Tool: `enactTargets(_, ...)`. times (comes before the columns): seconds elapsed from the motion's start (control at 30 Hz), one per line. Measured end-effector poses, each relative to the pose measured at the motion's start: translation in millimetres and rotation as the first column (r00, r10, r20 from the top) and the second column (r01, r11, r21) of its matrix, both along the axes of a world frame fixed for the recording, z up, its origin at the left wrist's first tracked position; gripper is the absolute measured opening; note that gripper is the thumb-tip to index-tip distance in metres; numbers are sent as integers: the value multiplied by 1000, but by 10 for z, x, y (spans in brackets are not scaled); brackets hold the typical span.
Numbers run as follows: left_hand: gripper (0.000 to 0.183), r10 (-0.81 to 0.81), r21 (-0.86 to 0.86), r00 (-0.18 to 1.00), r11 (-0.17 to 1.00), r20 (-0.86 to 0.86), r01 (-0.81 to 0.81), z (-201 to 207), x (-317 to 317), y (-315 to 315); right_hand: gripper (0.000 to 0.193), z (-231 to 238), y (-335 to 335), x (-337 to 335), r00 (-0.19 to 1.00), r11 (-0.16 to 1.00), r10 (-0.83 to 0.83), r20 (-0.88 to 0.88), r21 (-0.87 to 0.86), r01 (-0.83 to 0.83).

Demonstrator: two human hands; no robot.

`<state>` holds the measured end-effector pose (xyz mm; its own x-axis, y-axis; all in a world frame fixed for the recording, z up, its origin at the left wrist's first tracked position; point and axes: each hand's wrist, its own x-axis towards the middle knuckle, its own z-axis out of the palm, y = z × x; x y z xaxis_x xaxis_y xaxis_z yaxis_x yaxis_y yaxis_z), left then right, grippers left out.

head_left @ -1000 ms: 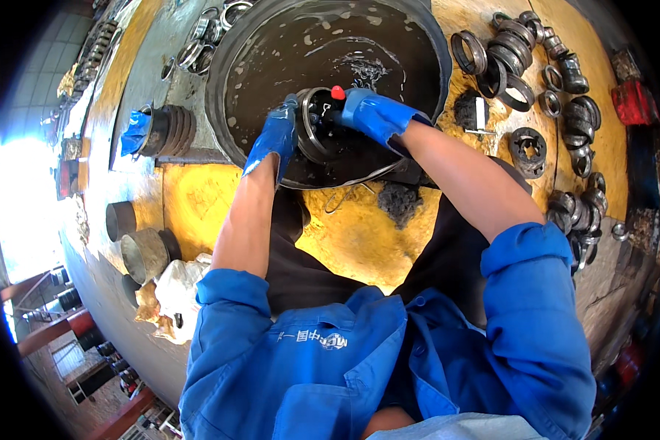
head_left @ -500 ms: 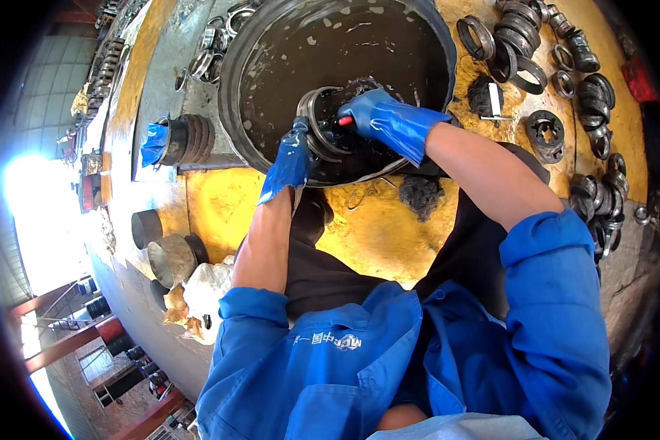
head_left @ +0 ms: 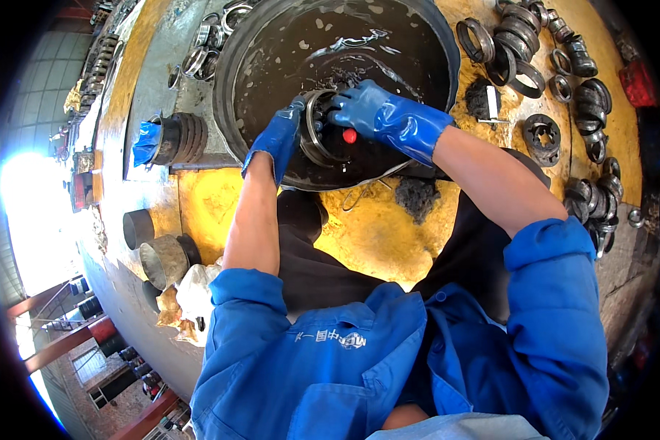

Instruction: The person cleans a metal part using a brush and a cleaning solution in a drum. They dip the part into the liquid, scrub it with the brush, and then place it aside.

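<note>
Both my hands wear blue rubber gloves and work over a round dark tub of murky liquid. At the tub's near side, my left hand grips the left edge of a metal ring, which stands tilted on its side. My right hand is curled at the ring's open right side, its fingertips at the rim. Below those fingers shows the red end of a tool; the rest of it is hidden, so I cannot make out its kind. Ripples and a streak of foam mark the liquid beyond my hands.
Several metal rings lie on the yellow surface at the right, with a slotted disc nearer. Dark fibrous scrap lies before the tub. To the left are more rings, a ribbed cylinder and a wide sleeve.
The ring has turned and shifted slightly. My right hand has moved a little up and left, its fingers now at the ring's rim, and the tool's red end shows lower.
</note>
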<state>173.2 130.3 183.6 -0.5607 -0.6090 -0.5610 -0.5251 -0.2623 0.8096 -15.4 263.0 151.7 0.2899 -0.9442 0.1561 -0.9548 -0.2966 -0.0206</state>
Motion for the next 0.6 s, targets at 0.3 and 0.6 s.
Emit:
enactTargets(0.3, 59, 178, 3, 976, 984, 126, -180, 430, 25, 566, 30, 166, -226, 135, 752, 767, -568, 334, 546, 337)
enactTargets(0.6, 56, 297, 137, 955, 945, 11, -296, 56, 207, 554, 44, 288, 1, -47, 489, 755, -621, 613, 636, 162)
